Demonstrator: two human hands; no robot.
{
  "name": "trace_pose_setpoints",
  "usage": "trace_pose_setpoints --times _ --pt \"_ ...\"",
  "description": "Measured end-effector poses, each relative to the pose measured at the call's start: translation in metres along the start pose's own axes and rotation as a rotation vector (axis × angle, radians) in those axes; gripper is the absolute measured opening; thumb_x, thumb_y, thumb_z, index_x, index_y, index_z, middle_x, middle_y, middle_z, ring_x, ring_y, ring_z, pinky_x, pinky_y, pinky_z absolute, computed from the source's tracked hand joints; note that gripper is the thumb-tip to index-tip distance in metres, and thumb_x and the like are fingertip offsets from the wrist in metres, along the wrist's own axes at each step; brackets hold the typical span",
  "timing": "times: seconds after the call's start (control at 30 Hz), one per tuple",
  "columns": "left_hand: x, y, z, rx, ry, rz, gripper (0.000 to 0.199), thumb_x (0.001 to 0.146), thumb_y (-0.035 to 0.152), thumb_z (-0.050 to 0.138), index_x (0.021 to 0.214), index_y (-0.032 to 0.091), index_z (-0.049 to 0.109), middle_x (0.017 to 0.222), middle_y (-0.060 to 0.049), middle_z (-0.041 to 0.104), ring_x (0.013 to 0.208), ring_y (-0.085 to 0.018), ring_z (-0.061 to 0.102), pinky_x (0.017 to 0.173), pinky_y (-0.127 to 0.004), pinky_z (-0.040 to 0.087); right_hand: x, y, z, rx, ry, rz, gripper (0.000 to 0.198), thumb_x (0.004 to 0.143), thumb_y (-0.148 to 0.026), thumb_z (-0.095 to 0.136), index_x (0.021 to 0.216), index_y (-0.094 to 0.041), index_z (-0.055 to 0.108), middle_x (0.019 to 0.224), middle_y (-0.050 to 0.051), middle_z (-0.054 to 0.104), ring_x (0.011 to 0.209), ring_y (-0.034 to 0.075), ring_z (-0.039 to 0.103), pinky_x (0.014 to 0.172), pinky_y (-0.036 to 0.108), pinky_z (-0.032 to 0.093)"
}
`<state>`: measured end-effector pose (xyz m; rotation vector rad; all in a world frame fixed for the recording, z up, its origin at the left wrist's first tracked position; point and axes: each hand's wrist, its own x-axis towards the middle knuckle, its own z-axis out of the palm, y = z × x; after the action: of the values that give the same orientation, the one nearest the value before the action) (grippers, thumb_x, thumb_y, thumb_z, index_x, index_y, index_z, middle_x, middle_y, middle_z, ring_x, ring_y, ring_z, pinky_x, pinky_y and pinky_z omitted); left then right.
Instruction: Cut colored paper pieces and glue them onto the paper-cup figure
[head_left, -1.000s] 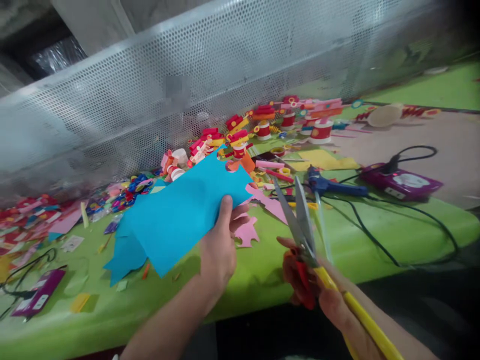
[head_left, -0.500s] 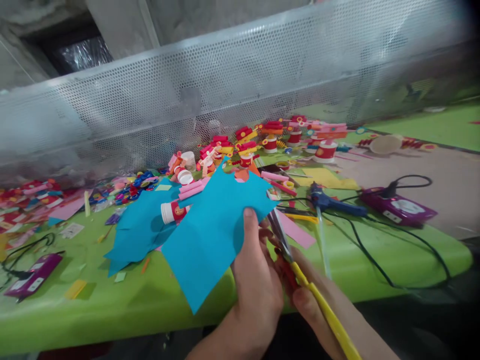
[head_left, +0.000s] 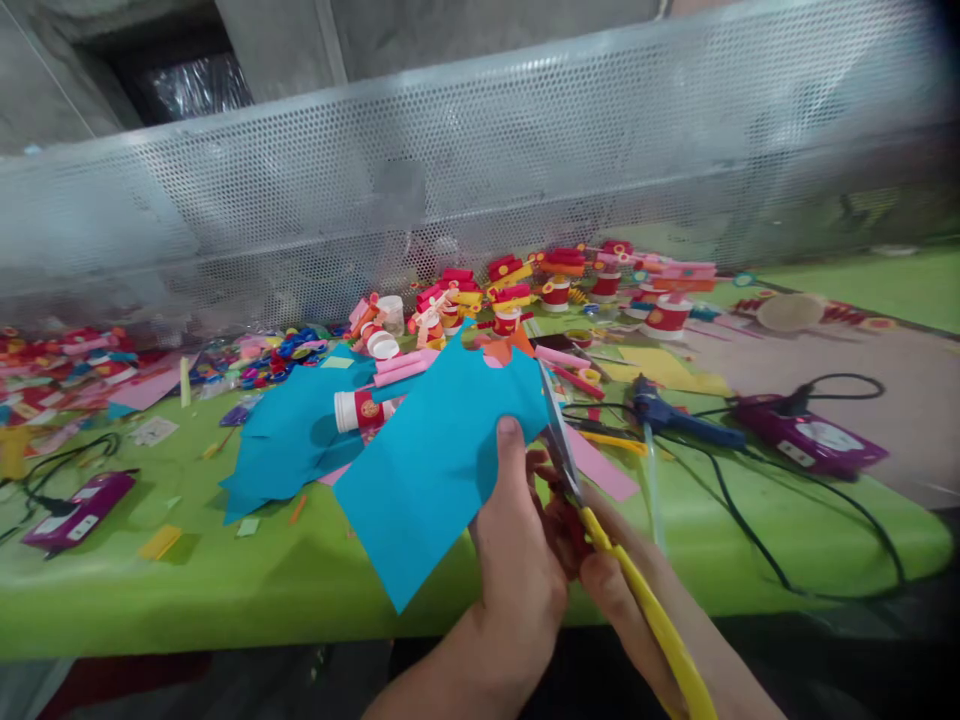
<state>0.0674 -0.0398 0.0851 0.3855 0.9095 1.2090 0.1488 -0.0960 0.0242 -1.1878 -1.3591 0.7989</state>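
My left hand [head_left: 517, 540] pinches a sheet of blue paper [head_left: 442, 450], its thumb lying on top near the right edge. The sheet is held above the table, and its upper edge is cut unevenly. My right hand [head_left: 611, 590] is closed round the yellow handles of a pair of scissors [head_left: 570, 470]. Their blades point up and away along the sheet's right edge. Some fingers of both hands are hidden behind the paper and the scissors. Behind the held sheet lie more blue paper [head_left: 289, 430] and a white-and-red paper cup [head_left: 360, 411] on its side.
A blue glue gun [head_left: 679, 415] and a purple power strip [head_left: 810, 437] with black cables lie at the right. Another purple power strip [head_left: 81, 512] sits at the left. Several cup-and-paper-roll models [head_left: 667, 310] stand at the back, before a perforated metal screen [head_left: 487, 170].
The scissor blades have turned slightly more upright beside the paper's right edge, and its right corner looks different. The whole view has shifted a little. Both hands keep their hold.
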Motion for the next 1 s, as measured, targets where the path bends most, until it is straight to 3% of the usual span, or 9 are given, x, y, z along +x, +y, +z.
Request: trace_pose_setpoints --times 0.1,0.23,0.53,0.67,0.8,0.9,1.0 --pt "-0.004 0.001 0.002 -0.150 0.102 -0.058 0.058 0.069 0.068 0.091 0.093 0.018 0.072 0.084 -0.004 0.074 0.068 -0.016 0.069 0.055 -0.024 0.050 0.005 -0.012 0.001 0.087 -0.018 0.044 0.094 0.086 -0.091 0.057 0.153 -0.026 0.063 0.130 0.016 0.076 0.114 0.036 0.075 0.096 0.043 0.065" --pt "-0.007 0.003 0.003 -0.199 0.143 -0.078 0.055 0.065 0.060 0.096 0.091 0.017 0.072 0.076 0.000 0.070 0.060 -0.013 0.065 0.054 -0.024 0.049 0.007 -0.013 0.002 0.045 0.007 0.089 0.092 0.085 -0.092 0.058 0.145 -0.024 0.068 0.098 0.010 0.075 0.083 0.028 0.071 0.072 0.037 0.062" --pt "0.000 0.000 -0.003 -0.136 0.152 0.003 0.047 0.072 0.056 0.093 0.093 0.019 0.075 0.084 -0.001 0.073 0.071 -0.015 0.068 0.070 -0.026 0.055 0.006 -0.015 0.003 0.037 0.037 0.144 0.100 0.079 -0.099 0.056 0.141 -0.022 0.070 0.092 0.007 0.068 0.070 0.019 0.057 0.046 0.026 0.038" --pt "0.003 -0.001 -0.006 -0.123 0.111 0.042 0.042 0.076 0.056 0.091 0.091 0.021 0.075 0.085 -0.001 0.074 0.079 -0.017 0.071 0.083 -0.029 0.056 0.005 -0.017 -0.001 0.013 0.026 0.159 0.099 0.079 -0.099 0.056 0.139 -0.022 0.070 0.087 0.005 0.066 0.062 0.016 0.049 0.044 0.026 0.033" --pt "0.004 0.000 -0.007 -0.168 0.083 0.126 0.043 0.075 0.050 0.093 0.103 0.024 0.075 0.097 -0.002 0.077 0.085 -0.019 0.073 0.086 -0.031 0.058 0.002 -0.016 -0.004 0.013 0.010 0.162 0.096 0.082 -0.097 0.055 0.139 -0.022 0.069 0.072 -0.002 0.054 0.054 0.013 0.036 0.047 0.028 0.030" --pt "0.005 0.001 -0.009 -0.180 0.065 0.195 0.044 0.076 0.047 0.093 0.111 0.026 0.075 0.109 -0.004 0.078 0.091 -0.019 0.074 0.090 -0.033 0.058 0.001 -0.011 -0.006 0.022 -0.016 0.137 0.092 0.085 -0.094 0.055 0.139 -0.021 0.068 0.071 -0.002 0.051 0.055 0.013 0.037 0.046 0.028 0.030" --pt "0.007 0.001 -0.012 -0.142 0.072 0.220 0.042 0.077 0.047 0.092 0.109 0.026 0.075 0.105 -0.004 0.077 0.087 -0.020 0.073 0.088 -0.034 0.059 -0.001 -0.004 -0.010 0.019 -0.031 0.145 0.090 0.086 -0.093 0.057 0.140 -0.021 0.068 0.073 -0.002 0.051 0.056 0.013 0.039 0.046 0.027 0.031"
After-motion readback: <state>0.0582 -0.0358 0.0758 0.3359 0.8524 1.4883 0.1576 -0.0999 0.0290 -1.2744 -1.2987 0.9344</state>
